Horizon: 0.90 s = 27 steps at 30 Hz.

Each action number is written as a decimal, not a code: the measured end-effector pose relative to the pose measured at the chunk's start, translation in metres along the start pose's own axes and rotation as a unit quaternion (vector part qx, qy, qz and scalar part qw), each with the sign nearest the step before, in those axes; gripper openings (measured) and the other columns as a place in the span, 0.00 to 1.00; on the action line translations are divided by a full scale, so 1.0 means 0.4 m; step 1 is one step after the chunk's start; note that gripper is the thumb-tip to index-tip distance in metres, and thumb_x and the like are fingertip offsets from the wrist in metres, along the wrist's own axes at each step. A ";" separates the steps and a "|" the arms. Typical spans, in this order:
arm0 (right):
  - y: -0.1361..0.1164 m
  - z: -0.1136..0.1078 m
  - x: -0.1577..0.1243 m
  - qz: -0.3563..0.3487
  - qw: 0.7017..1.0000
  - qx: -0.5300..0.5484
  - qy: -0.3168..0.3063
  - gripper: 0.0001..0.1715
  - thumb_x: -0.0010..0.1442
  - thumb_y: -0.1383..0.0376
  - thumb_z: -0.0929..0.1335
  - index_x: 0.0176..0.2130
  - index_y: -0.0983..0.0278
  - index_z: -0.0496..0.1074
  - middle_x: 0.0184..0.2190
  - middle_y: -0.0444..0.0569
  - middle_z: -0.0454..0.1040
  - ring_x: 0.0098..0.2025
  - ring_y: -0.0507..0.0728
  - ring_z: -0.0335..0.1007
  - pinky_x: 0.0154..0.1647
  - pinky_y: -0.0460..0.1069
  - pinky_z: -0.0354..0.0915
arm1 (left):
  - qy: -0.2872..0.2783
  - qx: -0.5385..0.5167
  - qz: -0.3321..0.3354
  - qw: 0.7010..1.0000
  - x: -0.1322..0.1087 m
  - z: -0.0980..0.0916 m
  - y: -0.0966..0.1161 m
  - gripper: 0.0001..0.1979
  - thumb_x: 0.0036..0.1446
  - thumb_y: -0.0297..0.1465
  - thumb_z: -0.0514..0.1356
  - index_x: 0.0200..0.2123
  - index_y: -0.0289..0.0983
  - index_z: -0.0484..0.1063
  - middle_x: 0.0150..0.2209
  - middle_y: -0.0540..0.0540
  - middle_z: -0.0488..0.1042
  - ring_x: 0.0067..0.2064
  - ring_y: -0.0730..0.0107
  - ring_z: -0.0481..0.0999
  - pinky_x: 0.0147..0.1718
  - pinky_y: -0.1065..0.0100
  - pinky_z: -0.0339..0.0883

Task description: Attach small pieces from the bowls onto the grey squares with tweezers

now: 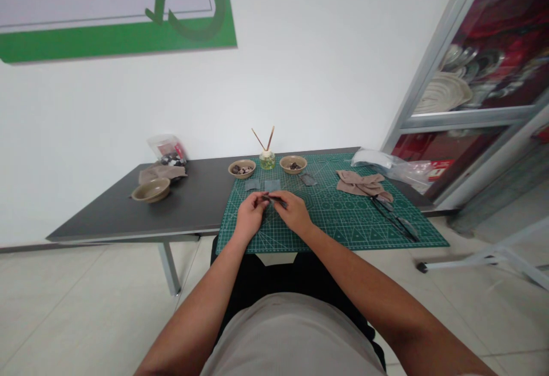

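Over the green cutting mat [338,233], my left hand [251,214] and my right hand [295,213] meet with fingertips pinched together. Something small and dark sits between the fingertips; its kind is too small to make out. Just beyond the hands lie two small grey flat squares [272,185], side by side. A small bag-like piece with a dark rim [307,179] rests to their right. Behind these stand two tan bowls holding dark, stone-like bits: the left bowl [230,171] and the right bowl [303,167].
A glass jar with sticks [267,162] stands between the bowls. Rightward are a crumpled brown cloth [360,182], eyeglasses [397,220] and a clear plastic bag [386,164]. On the dark table [197,204], a third bowl [151,192] stands at left beside another cloth and a bag.
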State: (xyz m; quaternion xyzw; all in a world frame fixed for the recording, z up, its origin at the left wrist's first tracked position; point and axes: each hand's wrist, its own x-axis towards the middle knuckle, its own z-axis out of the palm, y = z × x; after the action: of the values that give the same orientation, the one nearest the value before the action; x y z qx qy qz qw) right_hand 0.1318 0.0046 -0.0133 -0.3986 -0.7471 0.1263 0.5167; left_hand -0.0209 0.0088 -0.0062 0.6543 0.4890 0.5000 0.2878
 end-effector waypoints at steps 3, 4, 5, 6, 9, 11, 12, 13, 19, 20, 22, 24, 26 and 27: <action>0.001 -0.001 0.004 0.009 1.000 0.012 -0.009 0.13 0.60 0.69 0.65 0.44 0.61 0.74 0.41 0.48 0.78 0.44 0.55 0.74 0.48 0.51 0.68 | -0.009 -0.015 0.004 1.000 0.004 0.000 -0.010 0.11 0.52 0.29 0.58 0.39 0.37 0.75 0.26 0.51 0.70 0.31 0.70 0.70 0.36 0.68 0.64; 0.001 -0.002 0.005 0.012 1.000 0.017 -0.011 0.12 0.60 0.69 0.65 0.43 0.61 0.74 0.41 0.48 0.77 0.43 0.55 0.74 0.47 0.51 0.68 | -0.012 -0.017 0.007 1.000 0.005 0.000 -0.012 0.10 0.52 0.29 0.58 0.39 0.38 0.75 0.26 0.51 0.70 0.31 0.69 0.70 0.36 0.68 0.64; 0.000 -0.004 0.006 0.016 1.000 0.021 -0.012 0.11 0.60 0.68 0.66 0.43 0.61 0.74 0.40 0.48 0.77 0.43 0.55 0.74 0.47 0.51 0.68 | -0.014 -0.017 0.011 1.000 0.005 0.000 -0.014 0.10 0.52 0.29 0.58 0.39 0.38 0.76 0.27 0.51 0.70 0.31 0.69 0.70 0.36 0.68 0.64; 0.000 -0.005 0.007 0.021 0.999 0.026 -0.014 0.11 0.60 0.68 0.66 0.43 0.61 0.74 0.40 0.48 0.77 0.43 0.55 0.74 0.47 0.51 0.68 | -0.015 -0.015 0.014 1.000 0.005 0.000 -0.014 0.10 0.52 0.29 0.58 0.38 0.38 0.76 0.27 0.50 0.71 0.32 0.69 0.71 0.37 0.68 0.65; 0.000 -0.010 0.008 0.042 0.998 0.038 -0.010 0.10 0.59 0.66 0.67 0.41 0.61 0.74 0.38 0.47 0.78 0.41 0.55 0.74 0.46 0.51 0.68 | -0.018 -0.010 0.016 1.000 0.003 0.001 -0.010 0.09 0.52 0.28 0.58 0.38 0.38 0.75 0.29 0.49 0.73 0.33 0.68 0.72 0.38 0.67 0.65; 0.000 -0.013 0.008 0.060 0.997 0.045 -0.001 0.09 0.58 0.65 0.68 0.40 0.61 0.75 0.37 0.47 0.78 0.40 0.55 0.74 0.45 0.51 0.69 | -0.025 -0.011 0.016 0.999 0.002 0.000 -0.008 0.09 0.52 0.28 0.58 0.37 0.38 0.75 0.31 0.49 0.74 0.35 0.67 0.73 0.39 0.67 0.65; 0.001 -0.014 0.009 0.067 0.996 0.049 0.004 0.08 0.58 0.65 0.68 0.39 0.61 0.75 0.36 0.47 0.78 0.39 0.56 0.75 0.44 0.52 0.69 | -0.030 -0.011 0.016 0.999 0.002 0.000 -0.007 0.09 0.52 0.29 0.58 0.37 0.38 0.75 0.31 0.48 0.75 0.35 0.67 0.73 0.39 0.67 0.65; 0.001 -0.014 0.009 0.073 0.996 0.054 0.008 0.08 0.57 0.64 0.68 0.38 0.61 0.75 0.35 0.47 0.78 0.38 0.56 0.75 0.43 0.52 0.69 | -0.035 -0.012 0.016 0.999 0.002 0.000 -0.007 0.09 0.53 0.29 0.58 0.37 0.38 0.75 0.31 0.48 0.75 0.35 0.67 0.73 0.39 0.66 0.65; 0.001 -0.014 0.008 0.066 0.995 0.067 0.021 0.07 0.58 0.63 0.68 0.37 0.61 0.76 0.35 0.47 0.78 0.38 0.56 0.75 0.43 0.52 0.69 | -0.048 0.008 0.013 0.999 0.001 -0.004 0.003 0.08 0.52 0.28 0.58 0.36 0.38 0.75 0.31 0.48 0.75 0.36 0.65 0.74 0.38 0.66 0.66; 0.001 -0.013 0.007 0.064 0.995 0.068 0.023 0.06 0.58 0.63 0.68 0.37 0.61 0.76 0.35 0.47 0.78 0.38 0.56 0.75 0.43 0.52 0.69 | -0.051 0.012 0.013 0.999 0.000 -0.005 0.006 0.08 0.52 0.28 0.58 0.36 0.38 0.75 0.31 0.48 0.75 0.36 0.65 0.74 0.37 0.66 0.66; 0.000 -0.012 0.005 0.059 0.995 0.072 0.027 0.06 0.58 0.64 0.69 0.37 0.61 0.76 0.34 0.47 0.78 0.38 0.55 0.75 0.42 0.51 0.69 | -0.057 0.021 0.014 0.998 -0.002 -0.005 0.012 0.08 0.52 0.28 0.58 0.35 0.38 0.75 0.31 0.48 0.76 0.36 0.66 0.74 0.37 0.66 0.66; 0.000 -0.011 0.003 0.050 0.996 0.073 0.029 0.06 0.59 0.64 0.69 0.37 0.61 0.76 0.34 0.46 0.78 0.38 0.54 0.74 0.42 0.50 0.69 | -0.061 0.028 0.020 0.998 -0.004 -0.004 0.013 0.08 0.52 0.28 0.57 0.35 0.38 0.75 0.32 0.48 0.76 0.36 0.66 0.74 0.38 0.66 0.66; -0.001 -0.010 0.001 0.044 0.996 0.074 0.026 0.06 0.59 0.65 0.69 0.38 0.60 0.76 0.35 0.46 0.78 0.38 0.54 0.74 0.42 0.50 0.69 | -0.059 0.030 0.027 0.997 -0.006 -0.002 0.008 0.09 0.53 0.27 0.57 0.36 0.38 0.76 0.33 0.48 0.77 0.37 0.65 0.74 0.40 0.66 0.65; -0.001 -0.009 0.001 0.044 0.996 0.075 0.023 0.06 0.59 0.65 0.69 0.38 0.60 0.76 0.35 0.46 0.78 0.38 0.54 0.74 0.42 0.50 0.69 | -0.054 0.029 0.030 0.998 -0.006 -0.002 0.004 0.10 0.53 0.27 0.56 0.37 0.38 0.75 0.33 0.48 0.76 0.37 0.65 0.74 0.41 0.65 0.65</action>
State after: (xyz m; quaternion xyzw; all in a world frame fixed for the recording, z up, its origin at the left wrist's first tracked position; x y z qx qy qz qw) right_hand 0.1347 0.0038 -0.0112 -0.3937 -0.7057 0.1953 0.5558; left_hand -0.0211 0.0060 -0.0054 0.7028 0.4670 0.4578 0.2801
